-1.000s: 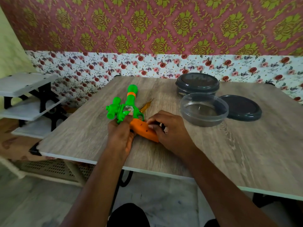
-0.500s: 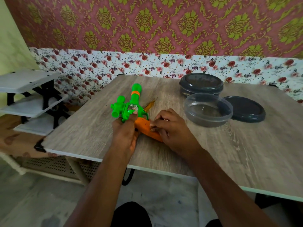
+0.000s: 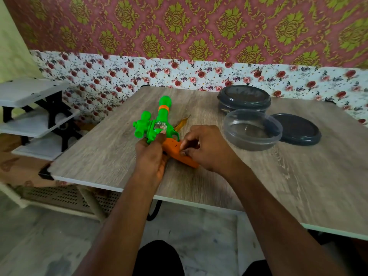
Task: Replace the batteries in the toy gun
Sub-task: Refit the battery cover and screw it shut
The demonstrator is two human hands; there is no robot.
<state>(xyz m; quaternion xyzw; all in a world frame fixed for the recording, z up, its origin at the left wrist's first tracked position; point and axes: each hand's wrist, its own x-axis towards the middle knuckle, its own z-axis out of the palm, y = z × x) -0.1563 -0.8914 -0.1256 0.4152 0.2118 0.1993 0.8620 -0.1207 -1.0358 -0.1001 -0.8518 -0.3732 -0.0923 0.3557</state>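
A green toy gun (image 3: 157, 124) with an orange grip (image 3: 179, 154) lies on the wooden table (image 3: 278, 176), its barrel pointing away from me. My left hand (image 3: 151, 156) clamps the gun's body from the near side, thumb on the shiny middle part. My right hand (image 3: 207, 148) rests on the orange grip with its fingertips pinched against the grip's side. A yellow-handled screwdriver (image 3: 182, 123) lies just behind the gun, partly hidden. No battery is visible.
An open clear round container (image 3: 252, 129) stands right of the gun, its dark lid (image 3: 296, 129) beside it. A second closed container (image 3: 244, 98) sits behind. A white shelf rack (image 3: 33, 116) stands left of the table.
The fingers of my right hand have shifted a little along the orange grip. My left hand keeps its hold on the gun. The view has moved slightly closer.
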